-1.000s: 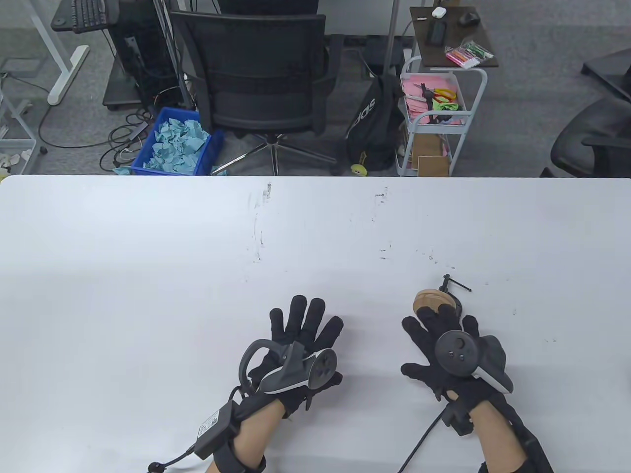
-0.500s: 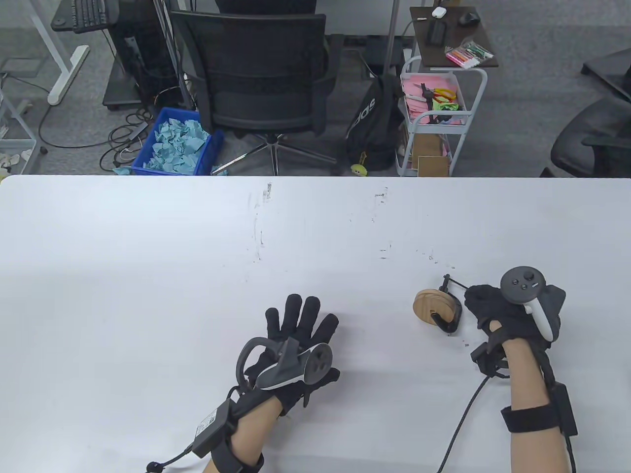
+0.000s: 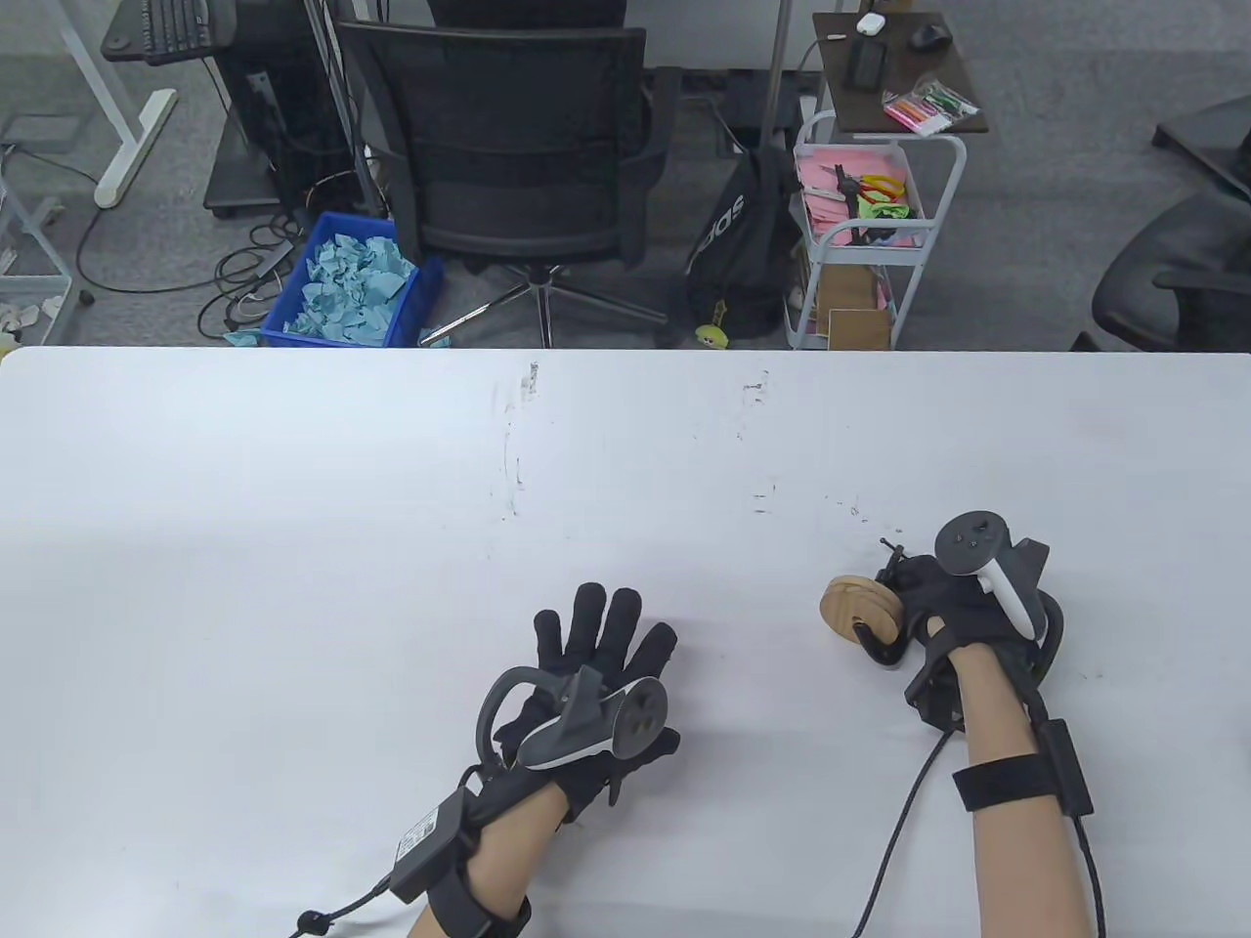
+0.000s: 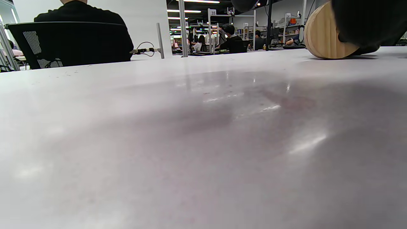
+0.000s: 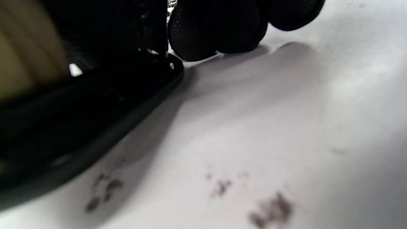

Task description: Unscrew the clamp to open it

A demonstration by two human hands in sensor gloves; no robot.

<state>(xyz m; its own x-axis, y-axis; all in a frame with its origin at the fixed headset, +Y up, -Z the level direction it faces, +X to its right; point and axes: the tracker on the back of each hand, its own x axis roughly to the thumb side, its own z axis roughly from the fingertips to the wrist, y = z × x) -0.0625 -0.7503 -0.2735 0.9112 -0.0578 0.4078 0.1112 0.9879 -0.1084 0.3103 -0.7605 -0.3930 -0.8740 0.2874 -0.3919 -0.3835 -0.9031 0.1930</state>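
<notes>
The right hand (image 3: pixel 963 611) is lying at the right side of the white table (image 3: pixel 293 547), its gloved fingers curled around the screw end of the black clamp (image 3: pixel 894 625) and gripping it; the tracker is sitting on the back of the hand, turned up toward the far edge; in the right wrist view the fingertips (image 5: pixel 216 31) are bunching together against the dark clamp frame (image 5: pixel 79 127), just above the tabletop; the clamp is lying near the table's front right, its curved frame hooking around a round wooden disc (image 3: pixel 860 608) that is standing on edge, touching the hand's left side; the thin screw handle is poking out just beyond the fingers; the left hand (image 3: pixel 596 684) is resting flat on the table, well apart from the clamp, fingers spread and holding nothing; in the left wrist view the disc (image 4: pixel 327 35) is standing on the table at the upper right.
</notes>
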